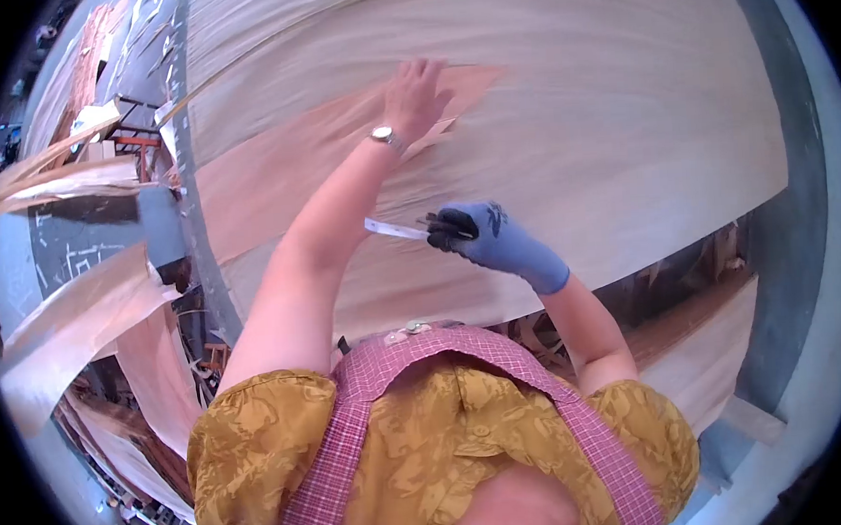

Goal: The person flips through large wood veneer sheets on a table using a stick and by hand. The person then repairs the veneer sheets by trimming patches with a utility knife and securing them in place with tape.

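My left hand (pixel 417 99), bare and with a watch (pixel 382 133) at the wrist, lies with fingers stretched out on a reddish piece of thin wood veneer (pixel 291 155). That piece rests on a broad, paler veneer sheet (pixel 623 138). Closer to my body, my right hand (pixel 490 235) wears a blue glove with black fingertips. Its fingers are closed round a flat, pale blade-like strip (pixel 395 230) that points left, with something dark beside it in the grip. The strip's held end is hidden by the glove.
A grey table edge (pixel 774 291) runs down the right side. More veneer sheets (pixel 81 318) hang and lie on the left, near an orange-red frame (pixel 138 142). Torn veneer scraps (pixel 724 251) lie below the near edge. A patterned apron (pixel 425 357) covers my front.
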Tool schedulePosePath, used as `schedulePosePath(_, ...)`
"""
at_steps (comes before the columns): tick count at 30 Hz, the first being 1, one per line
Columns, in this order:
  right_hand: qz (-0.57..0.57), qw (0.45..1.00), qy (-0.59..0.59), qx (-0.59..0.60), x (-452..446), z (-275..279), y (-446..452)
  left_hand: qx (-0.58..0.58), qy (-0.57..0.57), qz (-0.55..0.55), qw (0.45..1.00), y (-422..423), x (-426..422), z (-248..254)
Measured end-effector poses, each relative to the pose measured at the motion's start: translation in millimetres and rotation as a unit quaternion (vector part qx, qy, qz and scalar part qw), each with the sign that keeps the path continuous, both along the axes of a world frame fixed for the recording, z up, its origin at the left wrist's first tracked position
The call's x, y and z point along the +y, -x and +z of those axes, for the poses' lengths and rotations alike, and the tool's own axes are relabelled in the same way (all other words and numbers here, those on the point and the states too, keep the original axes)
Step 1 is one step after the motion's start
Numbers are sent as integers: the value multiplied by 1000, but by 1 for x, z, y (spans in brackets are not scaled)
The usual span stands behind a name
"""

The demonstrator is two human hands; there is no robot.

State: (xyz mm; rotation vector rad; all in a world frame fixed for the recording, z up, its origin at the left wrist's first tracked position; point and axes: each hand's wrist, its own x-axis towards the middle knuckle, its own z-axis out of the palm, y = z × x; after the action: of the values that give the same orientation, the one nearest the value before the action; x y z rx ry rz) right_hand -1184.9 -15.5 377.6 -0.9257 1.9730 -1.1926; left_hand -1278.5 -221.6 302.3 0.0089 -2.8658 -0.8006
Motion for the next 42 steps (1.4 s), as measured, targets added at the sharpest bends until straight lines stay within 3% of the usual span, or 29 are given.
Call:
schedulePosePath(4, -58, 964, -75, -250, 46, 3, 22, 41, 109, -111, 987, -1, 16, -48)
schedulePosePath(5, -119, 942, -2, -314, 56, -5, 31, 41, 119, -132, 983, 0, 21, -53)
schedulePosePath(6, -172, 927, -60, -329, 55, 17, 50, 40, 129, -153, 979, 1, 26, -55)
schedulePosePath(11, -373, 889, 32, -263, 68, -43, 127, 39, 85, -158, 983, 21, 54, -62)
schedulePosePath(12, -407, 884, 0, -230, 56, -35, 140, 43, 83, -155, 984, 25, 56, -65)
schedulePosePath(17, -428, 878, 60, -208, 33, -45, 180, 14, 79, -139, 987, 38, 58, -69)
schedulePosePath(23, -406, 869, -21, -282, 37, -105, 189, 23, 64, -141, 988, 50, 55, -61)
schedulePosePath(28, -391, 879, -18, -274, 37, -114, 196, 7, 115, -194, 974, 66, 54, -45)
schedulePosePath(31, -364, 911, -140, -132, 47, -109, 218, 20, 116, -180, 977, 70, 56, -52)
schedulePosePath(34, -335, 908, -250, 25, 53, -81, 235, 17, 99, -174, 980, 71, 58, -46)
schedulePosePath(35, -376, 918, -69, -103, 54, -70, 227, 13, 89, -172, 981, 72, 55, -41)
schedulePosePath(36, -375, 918, -29, -127, 49, -65, 217, 9, 78, -167, 983, 72, 53, -35)
schedulePosePath(37, -370, 916, 9, -152, 44, -60, 208, -37, -108, -101, 988, 73, 53, -38)
schedulePosePath(38, -363, 913, 50, -177, 36, -57, 198, -80, -289, -31, 954, 75, 50, -43)
schedulePosePath(39, -355, 919, 42, -164, 23, -51, 184, -120, -457, 37, 881, 71, 44, -47)
schedulePosePath(42, -332, 924, 89, -171, -12, -47, 145, -135, -603, 35, 785, 31, 30, 2)
